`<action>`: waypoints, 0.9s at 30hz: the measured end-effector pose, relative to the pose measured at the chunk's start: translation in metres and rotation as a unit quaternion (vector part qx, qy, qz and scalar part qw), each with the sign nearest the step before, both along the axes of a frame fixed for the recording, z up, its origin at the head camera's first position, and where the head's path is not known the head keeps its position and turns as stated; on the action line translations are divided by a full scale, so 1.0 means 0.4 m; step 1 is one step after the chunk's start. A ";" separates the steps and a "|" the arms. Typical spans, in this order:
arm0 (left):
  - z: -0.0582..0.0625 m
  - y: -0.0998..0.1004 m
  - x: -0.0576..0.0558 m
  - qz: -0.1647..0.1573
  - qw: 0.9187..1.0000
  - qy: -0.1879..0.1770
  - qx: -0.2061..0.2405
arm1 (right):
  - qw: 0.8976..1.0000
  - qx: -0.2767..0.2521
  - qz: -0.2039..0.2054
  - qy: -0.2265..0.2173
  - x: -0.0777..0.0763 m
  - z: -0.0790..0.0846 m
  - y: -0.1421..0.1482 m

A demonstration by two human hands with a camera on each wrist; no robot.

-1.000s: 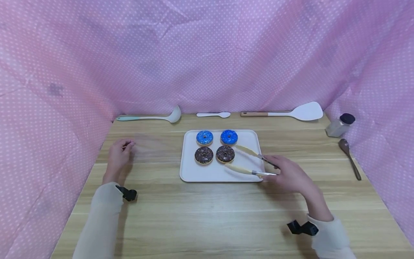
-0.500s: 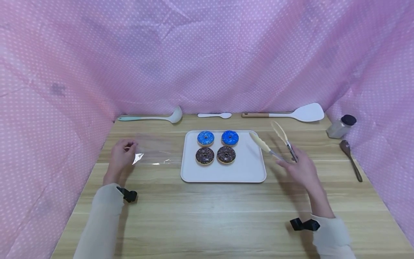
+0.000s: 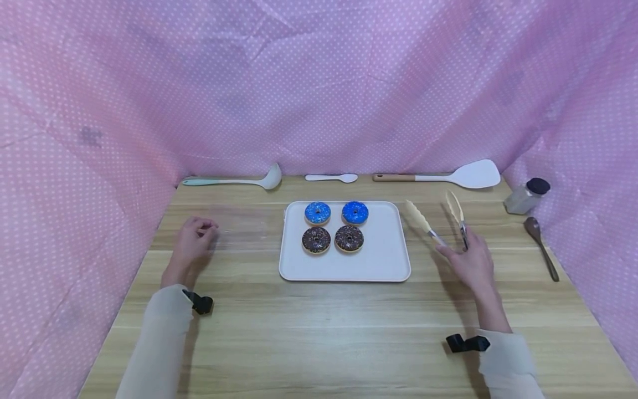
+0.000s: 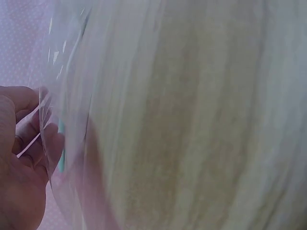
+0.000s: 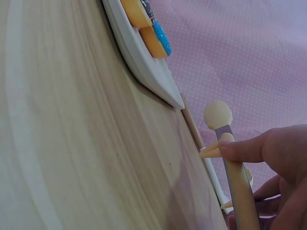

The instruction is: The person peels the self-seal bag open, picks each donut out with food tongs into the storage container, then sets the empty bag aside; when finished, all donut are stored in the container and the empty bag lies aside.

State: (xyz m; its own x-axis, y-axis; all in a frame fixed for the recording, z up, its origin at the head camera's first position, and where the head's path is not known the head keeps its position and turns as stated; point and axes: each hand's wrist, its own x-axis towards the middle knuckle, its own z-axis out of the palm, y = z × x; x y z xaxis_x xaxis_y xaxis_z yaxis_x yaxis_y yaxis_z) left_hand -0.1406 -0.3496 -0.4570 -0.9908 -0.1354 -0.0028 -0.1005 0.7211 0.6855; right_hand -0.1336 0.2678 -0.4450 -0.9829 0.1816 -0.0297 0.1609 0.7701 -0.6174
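Note:
At the left of the head view, my left hand (image 3: 191, 246) pinches the edge of a clear plastic film (image 3: 241, 224). It spreads toward the tray and looks curved and glossy in the left wrist view. My right hand (image 3: 473, 263) grips steel tongs with cream tips (image 3: 420, 218), just right of the tray. Their arms are spread, with nothing between the tips. On the white tray (image 3: 369, 271) two blue-iced donuts (image 3: 310, 215) lie behind two chocolate ones (image 3: 308, 242), grouped toward its left side.
Along the back lie a ladle (image 3: 271, 177), a small white spoon (image 3: 347, 178) and a white spatula (image 3: 476, 173). A black-lidded jar (image 3: 520, 200) and a dark spoon (image 3: 542, 252) sit at the right. Pink dotted cloth (image 3: 319, 83) surrounds the wooden table (image 3: 319, 343).
My right hand has carried the tongs from over the tray, near the chocolate donuts, to the table at its right. My left hand has shifted slightly right with the film. The donuts stayed put.

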 end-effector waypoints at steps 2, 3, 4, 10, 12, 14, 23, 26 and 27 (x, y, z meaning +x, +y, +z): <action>-0.003 0.002 0.000 -0.003 1.000 -0.003 -0.001 | 1.000 0.001 -0.003 0.002 -0.001 -0.006 0.002; -0.007 0.002 0.000 -0.006 1.000 -0.001 -0.002 | 1.000 0.002 -0.004 0.002 -0.002 -0.008 0.003; -0.010 0.002 -0.002 -0.008 1.000 0.002 -0.004 | 1.000 0.003 -0.005 0.002 -0.003 -0.011 0.004; -0.022 0.002 -0.006 -0.007 1.000 0.008 -0.012 | 1.000 -0.002 -0.020 -0.020 -0.006 -0.017 0.006; -0.022 0.003 -0.007 -0.005 1.000 0.005 -0.009 | 0.999 -0.006 -0.028 -0.030 -0.007 -0.019 0.006; -0.021 0.003 -0.008 -0.003 1.000 0.002 -0.006 | 0.999 -0.011 -0.037 -0.038 -0.007 -0.023 0.007; -0.008 0.013 -0.012 0.010 0.999 -0.017 0.026 | 0.995 -0.029 -0.075 -0.051 -0.012 -0.038 0.003; -0.008 0.012 -0.014 0.007 1.000 -0.006 0.022 | 0.995 -0.023 -0.083 -0.055 -0.014 -0.041 0.000; -0.009 0.012 -0.015 0.006 1.000 0.001 0.018 | 0.995 -0.020 -0.084 -0.057 -0.014 -0.042 -0.002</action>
State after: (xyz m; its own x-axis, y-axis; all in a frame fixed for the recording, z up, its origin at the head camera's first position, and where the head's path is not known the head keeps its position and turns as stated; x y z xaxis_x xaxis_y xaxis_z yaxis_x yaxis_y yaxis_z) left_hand -0.1466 -0.3447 -0.4605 -0.9891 -0.1470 -0.0055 -0.1073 0.6952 0.7108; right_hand -0.1391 0.2670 -0.4619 -0.9286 0.3396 -0.1493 0.3559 0.7021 -0.6168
